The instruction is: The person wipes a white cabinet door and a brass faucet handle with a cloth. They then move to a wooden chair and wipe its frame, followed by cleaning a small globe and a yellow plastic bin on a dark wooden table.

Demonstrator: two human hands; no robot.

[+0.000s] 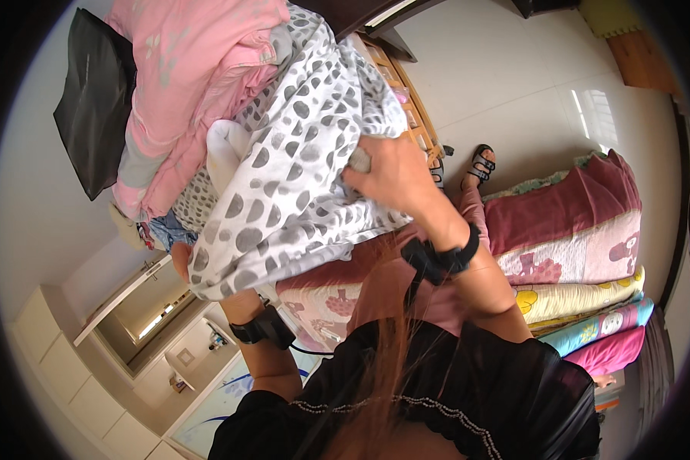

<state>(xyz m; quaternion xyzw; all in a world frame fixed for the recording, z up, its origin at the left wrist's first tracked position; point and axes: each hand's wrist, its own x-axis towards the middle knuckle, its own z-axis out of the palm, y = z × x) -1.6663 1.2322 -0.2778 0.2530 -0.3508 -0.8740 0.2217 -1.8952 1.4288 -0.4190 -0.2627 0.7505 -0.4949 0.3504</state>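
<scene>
A large white cloth with grey half-round spots (284, 176) hangs in folds between my two hands. My right hand (395, 172) is closed on its right side, thumb and fingers pinching the fabric. A small greyish bulge shows between them; I cannot make out whether it is part of the cloth. At the cloth's lower left edge my left hand (181, 261) grips it, with most of the fingers hidden behind the fabric. Black bands circle both wrists.
A pink bedding pile (192, 84) lies beyond the cloth, with a black bag (96, 100) on its left. To the right, a maroon and pink patterned cover (567, 222) lies near folded textiles (583, 303). A slatted wooden frame (410, 100) borders the tiled floor (498, 77).
</scene>
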